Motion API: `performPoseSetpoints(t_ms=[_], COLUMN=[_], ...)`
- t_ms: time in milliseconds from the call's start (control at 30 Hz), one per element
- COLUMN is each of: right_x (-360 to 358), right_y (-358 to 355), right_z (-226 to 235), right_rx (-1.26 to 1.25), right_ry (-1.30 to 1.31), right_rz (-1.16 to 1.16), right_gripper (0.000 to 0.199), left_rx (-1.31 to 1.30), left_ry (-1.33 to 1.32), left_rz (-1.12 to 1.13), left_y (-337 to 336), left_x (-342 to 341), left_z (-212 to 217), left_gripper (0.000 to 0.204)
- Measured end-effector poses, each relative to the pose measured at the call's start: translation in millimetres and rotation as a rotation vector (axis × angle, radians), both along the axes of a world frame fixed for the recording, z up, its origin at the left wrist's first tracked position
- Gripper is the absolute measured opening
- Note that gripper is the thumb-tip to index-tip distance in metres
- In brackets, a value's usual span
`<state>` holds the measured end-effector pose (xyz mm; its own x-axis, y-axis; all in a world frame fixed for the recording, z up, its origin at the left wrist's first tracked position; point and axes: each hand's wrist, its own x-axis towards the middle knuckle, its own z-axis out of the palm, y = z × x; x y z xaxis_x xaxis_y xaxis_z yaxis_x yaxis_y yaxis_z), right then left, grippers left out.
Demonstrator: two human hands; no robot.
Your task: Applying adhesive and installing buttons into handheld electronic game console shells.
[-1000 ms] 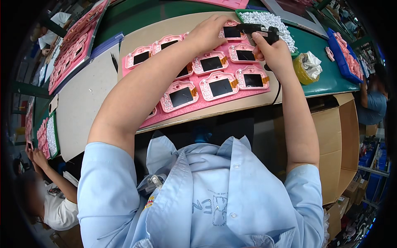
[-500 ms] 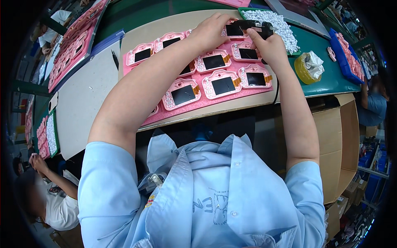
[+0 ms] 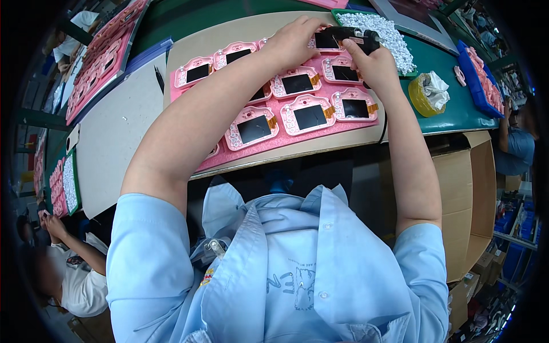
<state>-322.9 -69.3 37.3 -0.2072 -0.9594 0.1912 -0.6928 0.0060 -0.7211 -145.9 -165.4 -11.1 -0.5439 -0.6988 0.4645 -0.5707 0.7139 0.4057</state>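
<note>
Pink game-console-shaped casings (image 3: 309, 116) with dark screens and orange ribbon cables lie in rows on a pink foam mat (image 3: 251, 155). My left hand (image 3: 294, 44) reaches to the far row, its fingers and thumb closed about the edge of a pink casing (image 3: 327, 41); its fingertips are partly hidden. My right hand (image 3: 374, 64) is wrapped round a black corded hand tool (image 3: 357, 38), held nearly level with its front end over that same casing. The tool's tip is too small to make out. My left forearm covers some of the casings.
Behind the tool stands a green tray (image 3: 413, 73) of small white parts. To the right are a yellow tub (image 3: 418, 102) with white cloth and a blue bin (image 3: 479, 86) of pink parts. A cardboard box (image 3: 457, 200) stands below the table edge. Co-workers sit on both sides.
Both hands stay at the same casing, with only a tiny shift of the right hand and tool. The whole view has moved very slightly.
</note>
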Motion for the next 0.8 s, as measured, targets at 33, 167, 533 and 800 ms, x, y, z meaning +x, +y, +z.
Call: performPoseSetpoints(t_ms=[33, 167, 533, 800], right_x=[0, -3, -13, -2], right_y=[1, 8, 23, 30], right_z=[0, 4, 8, 11], right_rx=[0.001, 0.062, 0.145, 0.12], right_ry=[-0.001, 0.012, 0.166, 0.265], right_rz=[0.0, -0.031, -0.051, -0.054], right_gripper=[0.051, 0.052, 0.053, 0.052], left_rx=[0.001, 0.018, 0.014, 0.031], left_ry=[-0.001, -0.021, -0.035, -0.008], left_rz=[0.0, 0.021, 0.019, 0.044], left_y=[1, 4, -1, 0], left_x=[0, -2, -2, -2], left_z=[1, 4, -1, -2], left_gripper=[0.054, 0.054, 0.054, 0.054])
